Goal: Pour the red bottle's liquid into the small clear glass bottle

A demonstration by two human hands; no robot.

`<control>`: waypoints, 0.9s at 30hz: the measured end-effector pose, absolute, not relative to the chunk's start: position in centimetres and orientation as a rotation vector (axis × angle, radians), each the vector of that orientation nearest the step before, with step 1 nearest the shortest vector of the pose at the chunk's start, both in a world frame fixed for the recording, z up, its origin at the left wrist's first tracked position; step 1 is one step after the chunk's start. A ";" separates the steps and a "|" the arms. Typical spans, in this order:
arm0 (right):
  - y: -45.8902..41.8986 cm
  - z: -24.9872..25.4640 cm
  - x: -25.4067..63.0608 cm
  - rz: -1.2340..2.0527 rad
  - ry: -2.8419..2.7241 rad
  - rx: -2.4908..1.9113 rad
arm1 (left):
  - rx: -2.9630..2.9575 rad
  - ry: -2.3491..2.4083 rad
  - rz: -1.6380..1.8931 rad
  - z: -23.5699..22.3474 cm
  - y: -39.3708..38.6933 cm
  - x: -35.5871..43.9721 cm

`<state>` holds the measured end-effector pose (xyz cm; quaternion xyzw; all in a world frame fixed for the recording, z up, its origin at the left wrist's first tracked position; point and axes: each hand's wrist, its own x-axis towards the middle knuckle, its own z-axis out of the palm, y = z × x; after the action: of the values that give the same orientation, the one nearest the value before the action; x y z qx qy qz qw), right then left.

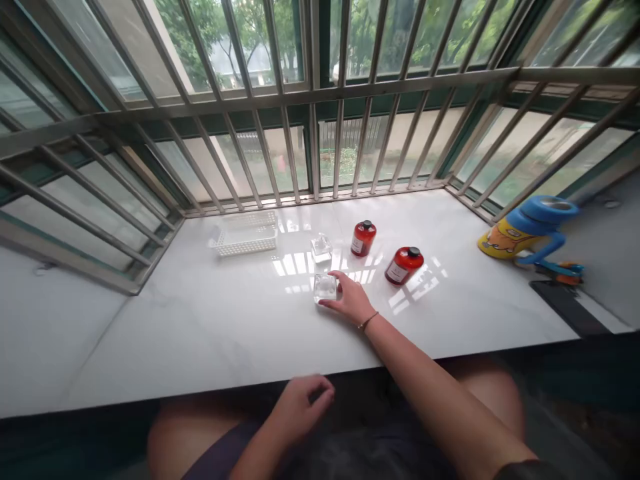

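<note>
My right hand (350, 300) reaches across the white sill, with thumb and fingers around the right side of a clear square glass block (324, 288). The block rests on the sill, and its kind is hard to make out. A second clear glass block (321, 248) stands just behind it. To the right are two red bottles with black caps and pale labels: one upright bottle (363, 239) farther back and another bottle (404, 265) nearer. Below the sill's front edge, over my lap, my left hand (307, 400) is loosely curled with nothing visible in it.
A white perforated plastic basket (246, 248) sits at the back left. At the right stand a blue and yellow flask (520, 230) with a handle and a dark flat object (565, 307). Metal bars (310, 100) line the windows behind the white sill (200, 333).
</note>
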<state>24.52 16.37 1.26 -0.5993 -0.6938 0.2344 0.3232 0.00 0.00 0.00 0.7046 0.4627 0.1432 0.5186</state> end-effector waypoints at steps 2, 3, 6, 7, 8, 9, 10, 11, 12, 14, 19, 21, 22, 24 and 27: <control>15.6 1.3 24.5 0.669 -1.867 -1.518 | 1.669 1.239 0.577 2.1 2.0 0.2; 15.1 1.4 24.5 0.697 -1.894 -1.479 | 1.693 1.320 0.691 2.7 3.3 0.3; 13.6 2.2 24.6 0.735 -2.005 -1.352 | 1.709 1.430 0.884 3.2 7.7 0.6; 13.1 2.6 24.6 0.723 -2.036 -1.325 | 1.715 1.422 0.880 3.0 9.1 0.8; 12.6 3.1 24.6 0.701 -2.054 -1.311 | 1.729 1.397 0.854 2.9 10.3 1.1; 12.1 3.7 24.5 0.670 -2.054 -1.310 | 1.739 1.374 0.838 2.7 11.4 1.4; 11.7 4.3 24.4 0.631 -2.038 -1.317 | 1.754 1.352 0.830 2.5 12.2 1.7; 11.5 4.9 24.1 0.588 -2.015 -1.328 | 1.772 1.337 0.816 2.3 12.9 2.0; 11.3 5.4 23.9 0.548 -1.996 -1.344 | 1.790 1.331 0.808 2.2 13.3 2.3; 11.2 6.3 23.1 0.476 -1.991 -1.389 | 1.828 1.334 0.803 2.0 13.6 2.7; 12.1 7.4 20.9 0.293 -2.117 -1.554 | 1.873 1.350 0.830 1.7 13.5 2.8; 12.5 7.8 20.3 0.219 -2.173 -1.626 | 1.864 1.359 0.830 1.7 13.5 2.7; 12.7 8.0 20.0 0.196 -2.199 -1.655 | 1.858 1.361 0.830 1.7 13.6 2.7; 13.1 8.3 19.6 0.180 -2.243 -1.691 | 1.843 1.361 0.829 1.8 13.7 2.7; 13.3 8.8 19.6 0.196 -2.289 -1.706 | 1.807 1.372 0.807 2.0 13.8 2.8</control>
<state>19.57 13.26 8.79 -0.5905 -0.7920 0.0679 0.1394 2.76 13.85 2.01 0.7004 0.5319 0.3130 0.3586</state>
